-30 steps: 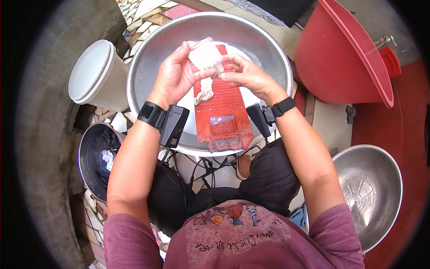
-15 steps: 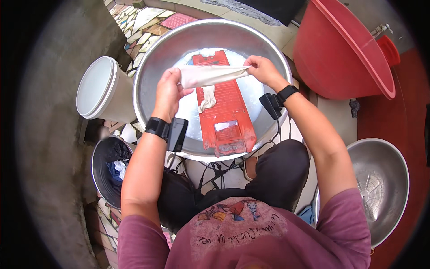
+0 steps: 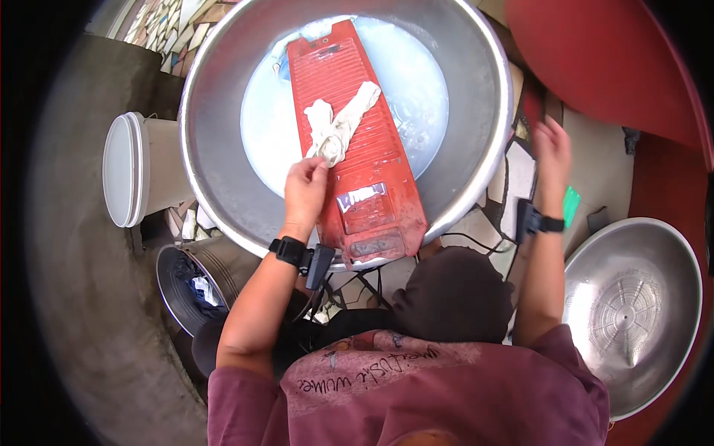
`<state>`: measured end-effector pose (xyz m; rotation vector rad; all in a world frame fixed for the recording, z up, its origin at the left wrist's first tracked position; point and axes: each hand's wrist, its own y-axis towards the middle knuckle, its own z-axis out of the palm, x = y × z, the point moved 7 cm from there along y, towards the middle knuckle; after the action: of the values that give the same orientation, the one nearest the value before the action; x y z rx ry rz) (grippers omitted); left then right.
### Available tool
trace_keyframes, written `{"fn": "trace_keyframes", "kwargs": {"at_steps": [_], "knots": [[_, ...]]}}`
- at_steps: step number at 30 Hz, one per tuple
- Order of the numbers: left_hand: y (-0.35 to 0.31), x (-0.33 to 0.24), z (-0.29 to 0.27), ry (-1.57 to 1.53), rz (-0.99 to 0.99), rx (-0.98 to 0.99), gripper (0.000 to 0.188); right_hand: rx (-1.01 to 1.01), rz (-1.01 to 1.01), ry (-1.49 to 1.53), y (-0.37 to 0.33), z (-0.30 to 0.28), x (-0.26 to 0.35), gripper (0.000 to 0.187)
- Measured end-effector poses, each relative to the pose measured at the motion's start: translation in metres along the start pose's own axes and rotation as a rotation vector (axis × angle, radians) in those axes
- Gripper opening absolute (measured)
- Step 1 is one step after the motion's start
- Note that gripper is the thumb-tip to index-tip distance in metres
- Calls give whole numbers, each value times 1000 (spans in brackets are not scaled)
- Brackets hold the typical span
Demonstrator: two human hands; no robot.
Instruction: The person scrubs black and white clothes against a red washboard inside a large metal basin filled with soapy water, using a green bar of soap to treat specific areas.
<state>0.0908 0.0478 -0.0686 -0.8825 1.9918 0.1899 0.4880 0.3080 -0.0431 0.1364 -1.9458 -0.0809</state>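
Observation:
A red washboard (image 3: 361, 160) leans inside a large metal basin (image 3: 212, 160) of cloudy, soapy water (image 3: 420, 111). Two crumpled white socks (image 3: 343, 123) lie across its ridges, overlapping. My left hand (image 3: 306, 189) is at their near end, thumb and fingers pinched together on the edge of a white sock. Past the basin's right rim, my right hand (image 3: 552, 152) is raised with its fingers stretched out and slightly blurred, and it holds nothing that I can see. Beside its wrist shows a bright green object (image 3: 571, 206), too little of it visible to name.
A lidded white bucket (image 3: 160, 165) stands left of the basin, above a tilted dark bucket (image 3: 186, 286) with dark and white clothes inside. To the right are a big red tub (image 3: 602, 67) and a metal bowl (image 3: 647, 357). Cables lie by my knees.
The white sock stretched between both hands now lies on the washboard with the other one. My left hand came down to it; my right hand let go and swung right, outside the basin.

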Motion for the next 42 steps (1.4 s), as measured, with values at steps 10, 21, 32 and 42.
{"fn": "trace_keyframes", "kwargs": {"at_steps": [10, 21, 32, 42], "knots": [[29, -10, 20, 394, 202, -127, 25, -125, 475, -1219, -46, -162, -183, 64], [10, -8, 9, 191, 213, -134, 16, -227, 731, -1342, -49, -161, -188, 71], [-4, 0, -1, 386, 219, -239, 21, 584, -769, -478, -49, 184, 153, 46], [-3, 15, -7, 190, 254, -113, 24, 829, -1046, -852, -62, 349, 97, 35]]}}
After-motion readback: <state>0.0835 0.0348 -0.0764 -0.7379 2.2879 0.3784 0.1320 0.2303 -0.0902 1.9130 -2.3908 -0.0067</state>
